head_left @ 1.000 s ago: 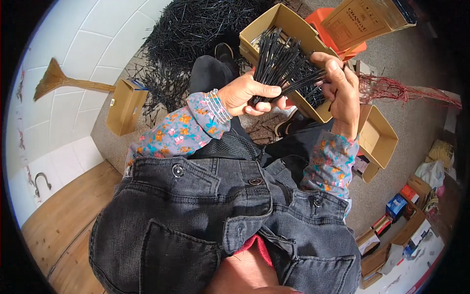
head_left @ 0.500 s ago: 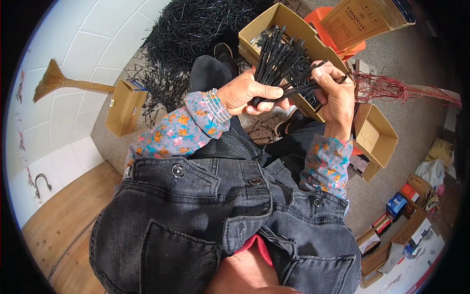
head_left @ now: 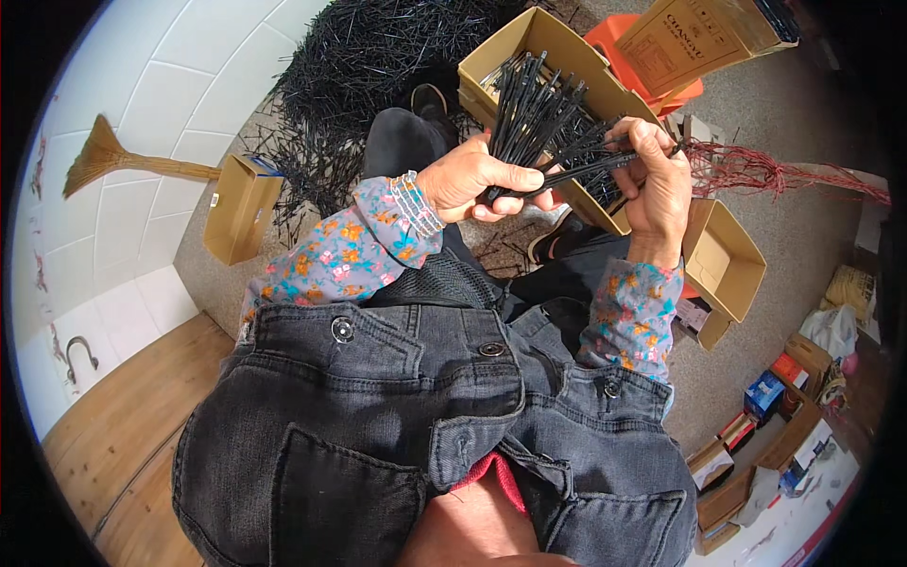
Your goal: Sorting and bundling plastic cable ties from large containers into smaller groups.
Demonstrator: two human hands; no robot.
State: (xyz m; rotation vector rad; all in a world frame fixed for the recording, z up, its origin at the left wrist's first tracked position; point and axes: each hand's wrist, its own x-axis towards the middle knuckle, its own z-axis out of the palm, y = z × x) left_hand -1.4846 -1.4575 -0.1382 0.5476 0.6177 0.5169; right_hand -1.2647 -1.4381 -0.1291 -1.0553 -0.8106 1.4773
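Black, thin strips fan upward in a bundle [head_left: 534, 109] held over a cardboard box [head_left: 567, 47], in front of the seated person, with more dark strips lying inside the box. Gripping its lower ends, the left hand [head_left: 482, 180] is clamped around the bundle and sits just where it did half a second ago. What changes is the right hand [head_left: 658, 194]: it shifts slightly to the right, and the strip end that stuck up above its fingertips no longer shows there. Its fingers are closed on the outer ends of a few strips [head_left: 581, 173] that slant away from the main fan. Judging by this, the left hand serves as the steady holder while the right does the finer finger work, and these few strips remain unreleased.
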